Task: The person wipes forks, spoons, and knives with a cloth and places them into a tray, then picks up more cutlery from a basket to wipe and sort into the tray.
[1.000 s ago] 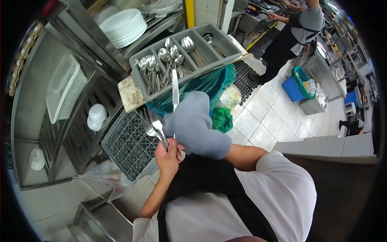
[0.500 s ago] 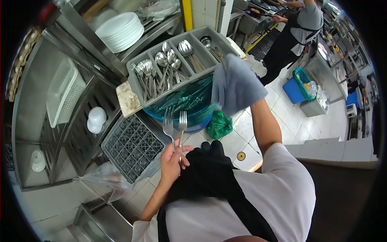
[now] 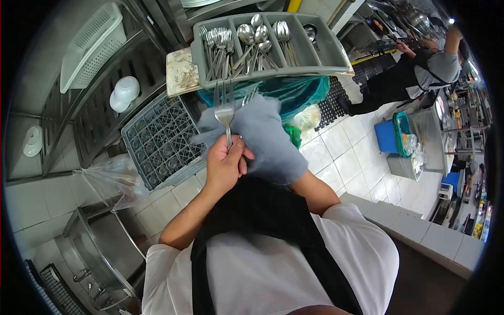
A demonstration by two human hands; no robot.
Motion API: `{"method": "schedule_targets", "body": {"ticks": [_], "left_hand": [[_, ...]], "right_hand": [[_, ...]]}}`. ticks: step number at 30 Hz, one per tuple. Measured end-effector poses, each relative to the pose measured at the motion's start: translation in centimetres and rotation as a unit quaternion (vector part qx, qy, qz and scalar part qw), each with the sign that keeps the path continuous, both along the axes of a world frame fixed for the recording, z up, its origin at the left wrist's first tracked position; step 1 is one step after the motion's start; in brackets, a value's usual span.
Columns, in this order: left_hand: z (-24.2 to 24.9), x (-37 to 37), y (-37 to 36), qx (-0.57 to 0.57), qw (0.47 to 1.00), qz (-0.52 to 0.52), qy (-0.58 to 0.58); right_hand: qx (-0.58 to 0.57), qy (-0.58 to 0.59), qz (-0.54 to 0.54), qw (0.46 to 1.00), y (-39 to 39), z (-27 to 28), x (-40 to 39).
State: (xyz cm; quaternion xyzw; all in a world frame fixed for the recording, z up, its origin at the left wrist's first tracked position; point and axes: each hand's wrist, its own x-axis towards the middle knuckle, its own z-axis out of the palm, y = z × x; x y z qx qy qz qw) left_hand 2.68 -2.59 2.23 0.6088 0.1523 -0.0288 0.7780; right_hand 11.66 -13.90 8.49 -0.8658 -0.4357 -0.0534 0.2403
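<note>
Closed around the handle of a fork (image 3: 224,107), my left hand (image 3: 227,163) is in front of my apron with the tines pointing up. The tines of a second fork (image 3: 250,93) show just right of it, above the cloth; its lower part is hidden. A grey-blue cloth (image 3: 270,136) covers my right hand and touches the second fork. The right fingers are hidden under the cloth, which hangs from that hand. Beyond both hands is a grey cutlery tray (image 3: 332,50) with forks, spoons and ladles sorted in its compartments.
Under the tray is a bin with a green liner (image 3: 307,89). A grey glass rack (image 3: 163,142) stands at the left, near white bowls (image 3: 126,90) and a white plastic basket (image 3: 86,58). A co-worker (image 3: 404,73) stands at the upper right, near a blue bin (image 3: 386,135).
My right hand has brought the cloth leftward from beside the tray to the forks at my left hand. The second fork is now mostly covered. The view has shifted.
</note>
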Motion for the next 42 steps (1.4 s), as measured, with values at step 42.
{"method": "schedule_targets", "body": {"ticks": [42], "left_hand": [[0.7, -5.1, 4.5, 0.037, 0.996, 0.079, -0.011]], "right_hand": [[-0.126, -0.169, 0.03, 0.977, 5.7, 0.7, 3.1]]}}
